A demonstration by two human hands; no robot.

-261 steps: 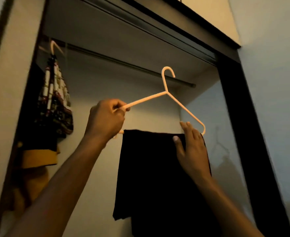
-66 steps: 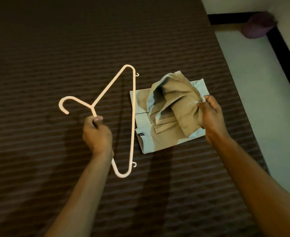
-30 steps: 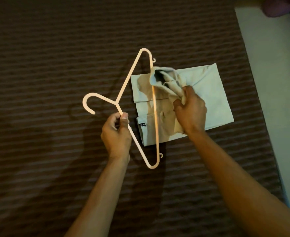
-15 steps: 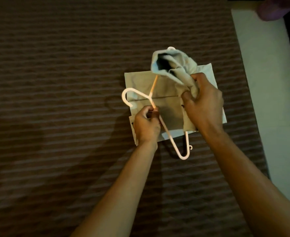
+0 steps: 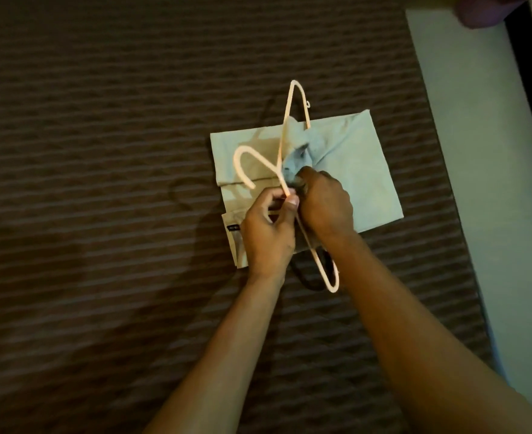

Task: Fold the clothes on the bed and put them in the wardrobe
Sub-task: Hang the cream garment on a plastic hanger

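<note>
Threading folded trousers onto a hanger, centre of frame.

My left hand (image 5: 269, 233) pinches the pale plastic hanger (image 5: 285, 170) by its neck to steady it; my right hand (image 5: 324, 205) grips a bunched end of the light folded trousers (image 5: 362, 170), apparently feeding it through, on the striped bed (image 5: 101, 151).

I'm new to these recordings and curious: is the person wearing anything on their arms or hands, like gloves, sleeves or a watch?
Nothing shows. The left hand and right hand are bare, with no gloves, and no rings are visible in the dim light. Both forearms are uncovered as far as the picture's lower edge, with no sleeve, watch or band at either wrist.
</note>
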